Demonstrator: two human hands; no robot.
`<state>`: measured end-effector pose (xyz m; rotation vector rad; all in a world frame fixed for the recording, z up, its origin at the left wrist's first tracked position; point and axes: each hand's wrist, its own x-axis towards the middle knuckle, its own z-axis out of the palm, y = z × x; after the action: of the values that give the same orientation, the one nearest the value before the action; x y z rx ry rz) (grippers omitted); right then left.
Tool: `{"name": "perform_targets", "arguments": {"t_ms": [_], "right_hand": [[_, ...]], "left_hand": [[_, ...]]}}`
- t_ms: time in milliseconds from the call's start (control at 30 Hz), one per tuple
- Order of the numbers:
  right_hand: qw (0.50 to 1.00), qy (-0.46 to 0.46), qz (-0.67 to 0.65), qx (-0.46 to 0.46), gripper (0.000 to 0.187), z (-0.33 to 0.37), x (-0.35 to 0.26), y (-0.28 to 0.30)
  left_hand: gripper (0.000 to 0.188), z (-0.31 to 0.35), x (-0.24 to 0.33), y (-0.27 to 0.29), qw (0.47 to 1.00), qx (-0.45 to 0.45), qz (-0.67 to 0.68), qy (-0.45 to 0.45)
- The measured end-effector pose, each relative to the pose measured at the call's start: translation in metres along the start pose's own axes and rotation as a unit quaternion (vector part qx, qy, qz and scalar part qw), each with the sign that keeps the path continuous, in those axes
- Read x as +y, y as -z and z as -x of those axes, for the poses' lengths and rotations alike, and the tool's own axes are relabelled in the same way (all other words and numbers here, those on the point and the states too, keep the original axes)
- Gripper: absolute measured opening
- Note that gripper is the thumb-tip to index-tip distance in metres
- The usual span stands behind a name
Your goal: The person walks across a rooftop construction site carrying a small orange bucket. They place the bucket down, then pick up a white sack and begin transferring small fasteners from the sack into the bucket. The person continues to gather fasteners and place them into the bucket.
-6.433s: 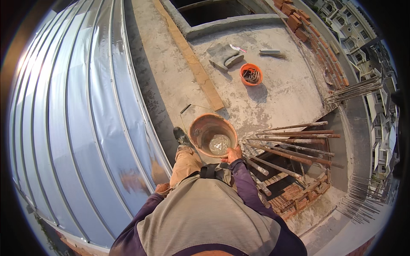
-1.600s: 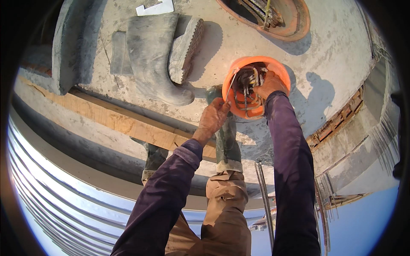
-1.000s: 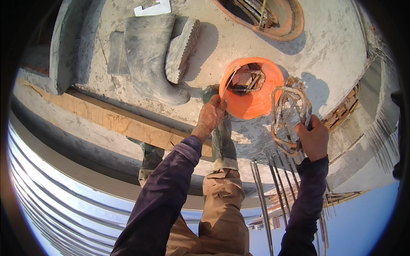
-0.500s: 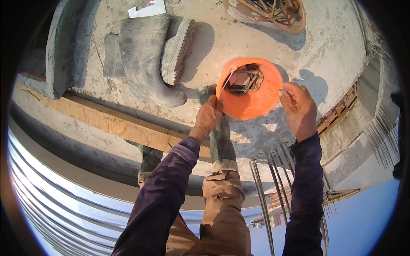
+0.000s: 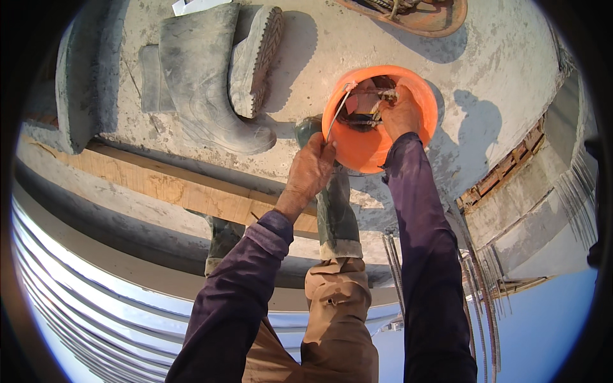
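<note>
An orange bucket stands tilted toward me on the concrete. My left hand is closed at its near left rim, on the thin wire handle. Inside the bucket, my right hand has its fingers bent around part of a rusty, bar-like piece; what exactly the fingertips hold is hidden. A flat pinkish piece and dark items lie beside it, partly in shadow.
Grey rubber boots lie left of the bucket. A rust-coloured container stands at the far side. A wooden beam runs along the near left slab edge. Upright steel bars rise near my right forearm.
My right hand has moved from beside the bucket's right rim down into the bucket, onto the things inside. My left hand stays at the rim. The whole view has shifted slightly.
</note>
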<state>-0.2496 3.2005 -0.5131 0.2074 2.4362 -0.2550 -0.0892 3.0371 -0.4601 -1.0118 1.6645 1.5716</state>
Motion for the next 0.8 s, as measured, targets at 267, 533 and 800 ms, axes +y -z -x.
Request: {"name": "perform_targets", "arguments": {"t_ms": [267, 533, 800], "right_hand": [[0.972, 0.07, 0.179, -0.135, 0.048, 0.044, 0.017, -0.01], [0.91, 0.075, 0.291, -0.285, 0.052, 0.02, -0.004, -0.03], [0.89, 0.072, 0.336, -0.298, 0.033, 0.031, -0.004, -0.04]], "left_hand": [[0.032, 0.001, -0.001, -0.004, 1.0, 0.009, 0.013, -0.004], [0.032, 0.001, -0.004, -0.003, 1.0, 0.007, 0.006, -0.011], [0.031, 0.006, -0.002, -0.001, 1.0, -0.004, -0.015, -0.002]]}}
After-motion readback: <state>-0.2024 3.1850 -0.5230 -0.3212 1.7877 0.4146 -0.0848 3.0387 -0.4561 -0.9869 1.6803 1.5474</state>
